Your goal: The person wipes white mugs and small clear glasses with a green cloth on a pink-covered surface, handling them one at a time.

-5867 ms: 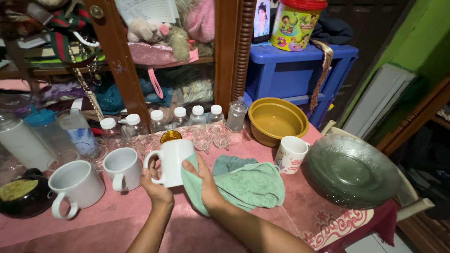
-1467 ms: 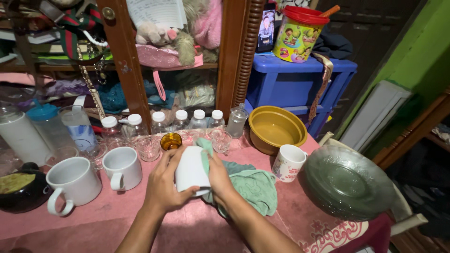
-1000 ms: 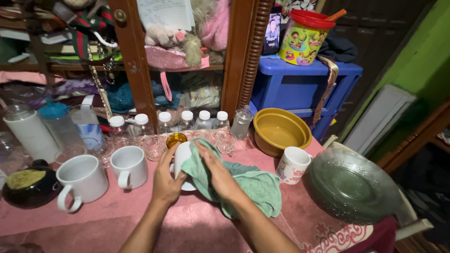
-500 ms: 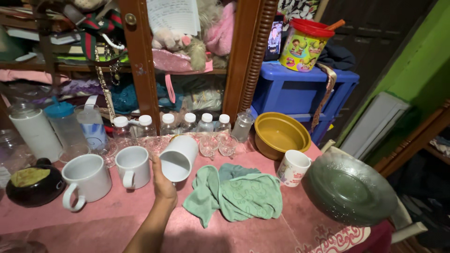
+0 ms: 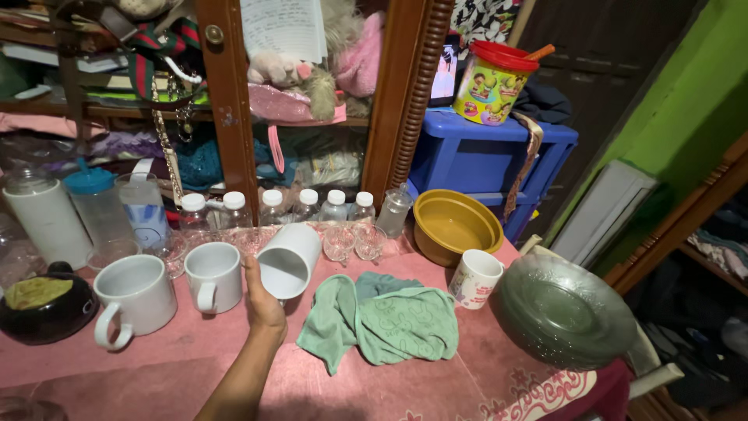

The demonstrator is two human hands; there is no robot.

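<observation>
Left hand clamped on tilted white mug above pink-clothed table, right hand unseen, green cloth alongside.

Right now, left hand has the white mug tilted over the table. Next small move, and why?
Probably tip the mug upright and set it on the pink cloth beside the two white mugs. The left hand holds it mouth-down in the air, and the green towel lies dropped nearby.
</observation>
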